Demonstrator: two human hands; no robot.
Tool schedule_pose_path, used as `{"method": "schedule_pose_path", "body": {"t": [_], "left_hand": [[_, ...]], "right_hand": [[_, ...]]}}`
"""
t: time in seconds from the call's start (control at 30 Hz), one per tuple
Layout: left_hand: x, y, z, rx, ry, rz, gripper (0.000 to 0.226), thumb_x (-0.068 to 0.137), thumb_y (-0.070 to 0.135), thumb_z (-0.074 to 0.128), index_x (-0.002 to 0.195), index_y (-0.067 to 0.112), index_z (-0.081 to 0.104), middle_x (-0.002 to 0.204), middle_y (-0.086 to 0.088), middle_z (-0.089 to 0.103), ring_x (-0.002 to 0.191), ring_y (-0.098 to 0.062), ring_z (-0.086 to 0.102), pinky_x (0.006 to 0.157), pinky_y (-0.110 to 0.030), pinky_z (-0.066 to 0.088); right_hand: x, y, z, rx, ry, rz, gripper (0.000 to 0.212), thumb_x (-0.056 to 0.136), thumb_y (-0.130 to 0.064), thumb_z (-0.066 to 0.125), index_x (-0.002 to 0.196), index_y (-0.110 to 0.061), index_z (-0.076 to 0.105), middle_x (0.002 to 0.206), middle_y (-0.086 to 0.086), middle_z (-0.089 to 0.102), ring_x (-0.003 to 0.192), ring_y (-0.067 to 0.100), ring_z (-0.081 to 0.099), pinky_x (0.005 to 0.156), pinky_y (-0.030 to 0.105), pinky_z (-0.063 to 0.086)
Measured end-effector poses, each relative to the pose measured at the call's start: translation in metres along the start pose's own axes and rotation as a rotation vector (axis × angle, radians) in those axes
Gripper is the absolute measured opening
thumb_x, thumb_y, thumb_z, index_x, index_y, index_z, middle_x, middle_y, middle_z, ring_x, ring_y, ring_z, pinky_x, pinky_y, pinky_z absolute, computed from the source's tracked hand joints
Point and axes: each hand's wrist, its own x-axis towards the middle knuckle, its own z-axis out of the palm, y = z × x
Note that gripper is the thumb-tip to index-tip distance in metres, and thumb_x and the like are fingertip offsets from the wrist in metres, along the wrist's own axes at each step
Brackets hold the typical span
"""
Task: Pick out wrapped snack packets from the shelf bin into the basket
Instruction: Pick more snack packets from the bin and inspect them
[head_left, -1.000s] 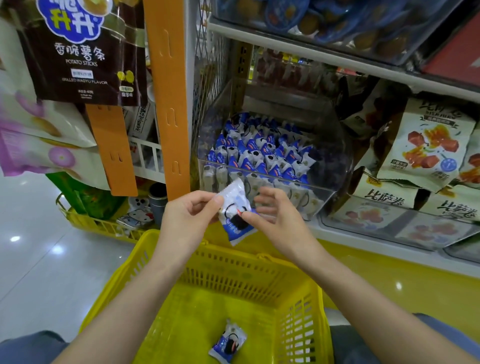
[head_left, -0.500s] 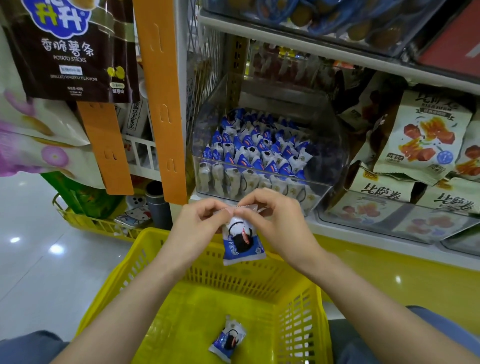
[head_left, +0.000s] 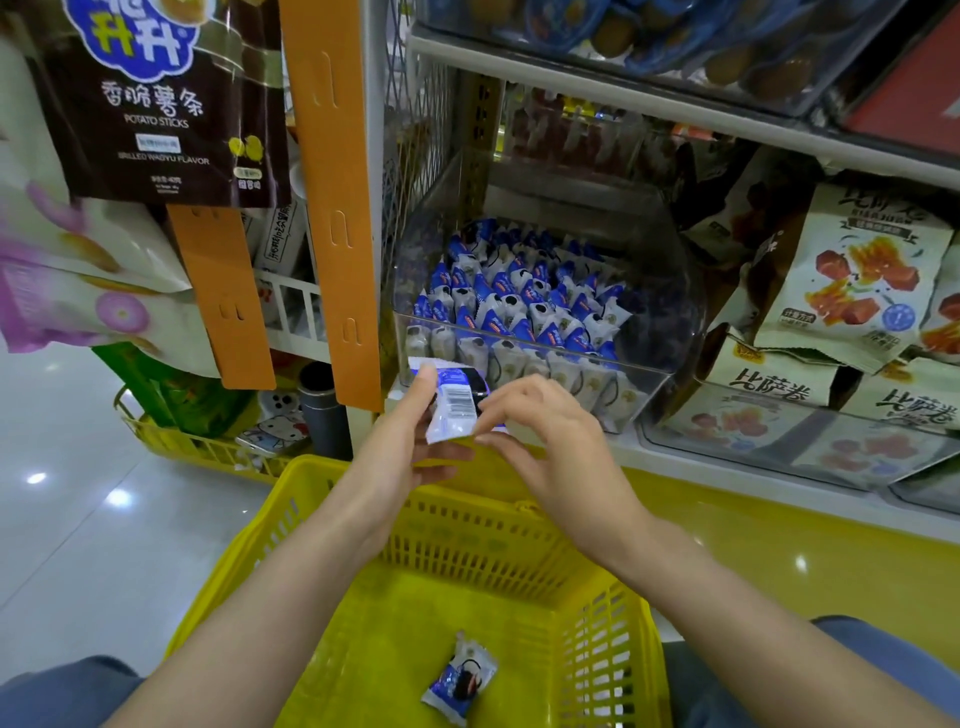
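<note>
So we pinched one packet (head_left: 453, 410) between our left hand (head_left: 408, 457) and right hand (head_left: 553, 447) — just above the far rim of the basket (head_left: 317, 470).
It showed its barcode side, our left fingers (head_left: 423, 384) gripping its upper edge and our right fingertips (head_left: 488, 439) closed on its lower end — near the front of the clear bin (head_left: 662, 291), where rows of packets (head_left: 519, 312) stood. A second packet (head_left: 460, 678) lay on the basket floor.

A white shelf (head_left: 649, 454) crosses the frame's centre and right. On it stand a clear bin (head_left: 670, 312) of blue-white packets (head_left: 519, 306), centre, and a clear tray (head_left: 779, 452) of bags (head_left: 857, 280), right.
</note>
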Motion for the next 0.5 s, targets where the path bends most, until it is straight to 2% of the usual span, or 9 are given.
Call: {"method": "schedule_pose_path", "body": {"t": [0.07, 0.13, 0.23, 0.3, 0.37, 0.43, 0.5], "left_hand": [[-0.001, 0.0, -0.001, -0.018, 0.017, 0.045, 0.035, 0.092, 0.042, 0.045, 0.105, 0.019, 0.067, 0.093, 0.002, 0.073, 0.083, -0.012, 0.066, 0.076, -0.031, 0.051], [-0.001, 0.0, -0.002, 0.003, 0.063, 0.107, 0.026, 0.094, 0.028, 0.049, 0.106, 0.013, 0.067, 0.087, 0.005, 0.073, 0.084, -0.01, 0.066, 0.082, -0.035, 0.051], [-0.002, -0.001, -0.003, 0.064, 0.039, 0.169, 0.022, 0.094, 0.026, 0.05, 0.108, 0.021, 0.067, 0.1, 0.005, 0.072, 0.097, -0.01, 0.066, 0.09, -0.034, 0.049], [-0.002, -0.001, -0.002, 0.095, -0.031, 0.195, 0.021, 0.093, 0.024, 0.051, 0.107, 0.023, 0.067, 0.103, 0.006, 0.072, 0.101, -0.011, 0.065, 0.09, -0.031, 0.048], [-0.001, -0.004, 0.0, 0.149, -0.044, 0.253, 0.018, 0.092, 0.019, 0.053, 0.105, 0.024, 0.064, 0.099, 0.009, 0.071, 0.096, -0.005, 0.065, 0.082, -0.02, 0.048], [0.002, -0.008, 0.001, 0.276, 0.06, 0.373, 0.022, 0.09, 0.015, 0.058, 0.107, 0.027, 0.053, 0.097, 0.012, 0.064, 0.086, 0.001, 0.06, 0.072, -0.012, 0.044], [0.004, -0.014, 0.0, 0.452, 0.175, 0.506, 0.036, 0.085, 0.017, 0.064, 0.111, 0.029, 0.043, 0.098, 0.012, 0.055, 0.084, 0.006, 0.053, 0.069, -0.006, 0.041]], "right_hand": [[-0.001, 0.0, 0.001, -0.027, -0.031, -0.007, 0.006, 0.084, -0.02, 0.065, 0.089, -0.019, 0.066, 0.099, -0.006, 0.056, 0.098, 0.009, 0.052, 0.086, 0.019, 0.04], [-0.001, -0.002, 0.002, 0.092, -0.025, 0.057, 0.008, 0.085, -0.023, 0.064, 0.093, -0.02, 0.063, 0.1, -0.006, 0.055, 0.097, 0.003, 0.053, 0.085, 0.014, 0.041], [0.003, -0.004, 0.005, 0.365, 0.032, 0.325, 0.019, 0.088, -0.025, 0.06, 0.105, -0.025, 0.052, 0.104, -0.008, 0.057, 0.093, -0.002, 0.056, 0.077, 0.01, 0.047], [0.007, -0.003, 0.005, 0.553, 0.005, 0.496, 0.018, 0.091, -0.022, 0.055, 0.108, -0.026, 0.05, 0.106, -0.008, 0.06, 0.092, -0.001, 0.059, 0.077, 0.014, 0.05], [0.009, -0.001, 0.004, 0.698, -0.043, 0.592, 0.013, 0.093, -0.019, 0.053, 0.105, -0.022, 0.057, 0.105, -0.005, 0.065, 0.092, 0.002, 0.062, 0.076, 0.014, 0.05], [0.009, 0.0, 0.003, 0.775, -0.05, 0.675, 0.016, 0.09, -0.021, 0.058, 0.105, -0.016, 0.06, 0.106, 0.002, 0.069, 0.095, 0.011, 0.065, 0.082, 0.025, 0.053], [0.007, 0.0, 0.004, 0.826, -0.013, 0.745, 0.021, 0.088, -0.02, 0.061, 0.106, -0.01, 0.057, 0.108, 0.011, 0.068, 0.096, 0.019, 0.066, 0.083, 0.036, 0.053]]}}
